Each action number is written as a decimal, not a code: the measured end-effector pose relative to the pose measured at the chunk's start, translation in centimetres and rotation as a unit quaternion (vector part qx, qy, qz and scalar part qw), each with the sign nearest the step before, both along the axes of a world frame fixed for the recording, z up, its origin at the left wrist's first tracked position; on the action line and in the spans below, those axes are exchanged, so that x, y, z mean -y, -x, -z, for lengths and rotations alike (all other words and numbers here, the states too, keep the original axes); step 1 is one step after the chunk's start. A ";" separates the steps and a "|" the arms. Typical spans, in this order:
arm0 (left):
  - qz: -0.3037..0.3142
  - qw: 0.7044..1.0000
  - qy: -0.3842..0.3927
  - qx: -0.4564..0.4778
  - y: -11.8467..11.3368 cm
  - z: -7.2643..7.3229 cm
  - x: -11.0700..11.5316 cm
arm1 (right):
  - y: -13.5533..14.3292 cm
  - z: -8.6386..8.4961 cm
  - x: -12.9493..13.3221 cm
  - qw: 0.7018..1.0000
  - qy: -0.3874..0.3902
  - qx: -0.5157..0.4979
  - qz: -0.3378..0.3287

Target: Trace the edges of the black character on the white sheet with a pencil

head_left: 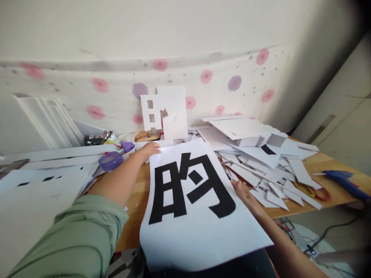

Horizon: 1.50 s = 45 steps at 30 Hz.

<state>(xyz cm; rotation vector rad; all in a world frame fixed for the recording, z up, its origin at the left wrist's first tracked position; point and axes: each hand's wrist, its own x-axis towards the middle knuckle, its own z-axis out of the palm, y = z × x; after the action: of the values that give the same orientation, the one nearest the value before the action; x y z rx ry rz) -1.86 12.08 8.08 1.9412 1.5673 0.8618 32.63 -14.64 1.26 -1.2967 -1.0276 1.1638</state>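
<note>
A large white paper sheet (208, 239) printed with a bold black character lies tilted in front of me. Its upper part is over the wooden table, and its lower end curves down toward my lap. My left hand (152, 149) pinches the upper left corner, thumb on top. At the right edge, my right hand (242, 192) has its fingers closed on the sheet, partly hidden by it. Behind the sheet, a white cut-out board (176, 112) with the same kind of character shape removed leans against the wall.
White offcuts (266, 173) and stacked boards (240, 127) crowd the right side. Scissors (319, 191) and a blue glue gun (344, 181) lie near the right edge of the table (307, 202). A purple container (110, 160) sits left; white panels (37, 119) stand behind it.
</note>
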 end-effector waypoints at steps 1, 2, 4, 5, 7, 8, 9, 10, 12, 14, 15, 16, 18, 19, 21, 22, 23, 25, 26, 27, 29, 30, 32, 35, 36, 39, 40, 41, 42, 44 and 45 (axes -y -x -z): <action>-0.003 0.999 0.008 -0.049 -0.2 0.3 0.0 | 0.2 -0.2 -0.1 1.000 0.009 -0.016 -0.018; -0.007 0.995 0.013 -0.098 -0.5 0.6 0.0 | 0.4 -0.3 -0.3 0.998 0.019 -0.037 -0.040; -0.016 0.984 0.010 -0.174 -1.2 0.8 0.5 | 0.5 0.1 -0.9 0.992 0.043 -0.084 -0.082; -0.018 0.978 0.004 -0.205 -1.6 0.7 1.0 | 0.5 0.4 -1.2 0.989 0.056 -0.103 -0.094; -0.009 0.968 -0.013 -0.252 -2.6 0.5 3.0 | 0.3 1.2 -1.8 0.982 0.082 -0.134 -0.109; 0.006 0.963 -0.021 -0.267 -3.0 0.4 4.4 | 0.2 1.6 -2.0 0.980 0.091 -0.141 -0.111; 0.029 0.959 -0.024 -0.279 -3.4 0.3 6.3 | 0.1 1.9 -2.2 0.979 0.096 -0.143 -0.109; 0.059 0.955 -0.023 -0.290 -3.6 0.4 8.5 | 0.1 2.0 -2.3 0.978 0.101 -0.143 -0.109; 0.118 0.945 -0.007 -0.303 -3.5 1.0 13.5 | 0.0 2.2 -2.4 0.978 0.107 -0.143 -0.111; 0.169 0.934 0.026 -0.313 -2.9 2.3 18.7 | 0.0 2.1 -2.4 0.978 0.112 -0.139 -0.112; 0.194 0.925 0.055 -0.323 -2.4 3.1 21.1 | 0.0 2.1 -2.4 0.978 0.116 -0.130 -0.114; 0.199 0.921 0.074 -0.328 -1.9 4.1 23.2 | 0.0 2.1 -2.4 0.979 0.121 -0.113 -0.118; 0.190 0.918 0.100 -0.332 -1.3 6.0 26.4 | -0.3 2.1 -2.5 0.982 0.128 -0.055 -0.126; 0.184 0.919 0.097 -0.335 -1.1 6.8 27.4 | -0.5 2.1 -2.7 0.983 0.126 -0.010 -0.131; 0.165 0.923 0.070 -0.340 -1.2 8.1 28.6 | -0.8 2.0 -2.9 0.979 0.102 0.117 -0.134; 0.158 0.925 0.056 -0.342 -1.4 8.4 28.8 | -1.0 2.0 -3.1 0.969 0.082 0.194 -0.128; 0.153 0.925 0.045 -0.344 -1.5 8.7 28.9 | -1.1 2.0 -3.2 0.953 0.061 0.270 -0.122; 0.152 0.925 0.039 -0.345 -1.7 8.7 28.9 | -1.2 2.0 -3.3 0.914 0.030 0.388 -0.117; 0.154 0.925 0.040 -0.346 -1.7 8.7 28.9 | -1.2 2.1 -3.3 0.897 0.025 0.426 -0.120; 0.156 0.924 0.041 -0.346 -1.7 8.6 29.0 | -1.2 2.1 -3.3 0.879 0.027 0.459 -0.128; 0.162 0.922 0.049 -0.348 -1.5 8.4 29.2 | -1.2 2.3 -3.1 0.834 0.040 0.533 -0.137; 0.165 0.921 0.055 -0.349 -1.4 8.3 29.4 | -1.1 2.3 -3.0 0.807 0.043 0.574 -0.135; 0.165 0.920 0.070 -0.347 -1.2 8.3 29.9 | -1.0 2.3 -2.7 0.756 0.033 0.644 -0.112; 0.162 0.922 0.083 -0.341 -1.1 8.3 30.3 | -0.6 2.1 -1.6 0.721 -0.028 0.691 -0.039; 0.162 0.923 0.082 -0.340 -1.0 8.4 30.4 | -0.4 2.0 -1.1 0.718 -0.067 0.692 -0.021; 0.172 0.921 0.065 -0.343 -0.9 8.4 30.5 | 0.7 1.8 1.0 0.710 -0.210 0.669 -0.058; 0.185 0.919 0.059 -0.344 -0.9 8.4 30.5 | 1.1 1.9 1.7 0.702 -0.248 0.661 -0.099; 0.204 0.914 0.055 -0.345 -1.0 8.4 30.4 | 1.5 2.1 2.3 0.690 -0.274 0.655 -0.141; 0.225 0.909 0.055 -0.348 -1.1 8.4 30.4 | 1.8 2.3 2.9 0.678 -0.290 0.652 -0.179; 0.259 0.895 0.060 -0.358 -1.2 8.4 30.1 | 2.2 3.0 3.7 0.657 -0.301 0.652 -0.231; 0.267 0.889 0.062 -0.366 -1.3 8.5 30.0 | 2.3 3.3 3.9 0.650 -0.300 0.653 -0.245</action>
<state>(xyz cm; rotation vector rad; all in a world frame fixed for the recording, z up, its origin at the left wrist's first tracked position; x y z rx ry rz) -0.52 -17.94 -0.42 2.5655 1.2492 -0.2354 30.31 -18.54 -2.09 -1.1983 -2.6668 -0.1093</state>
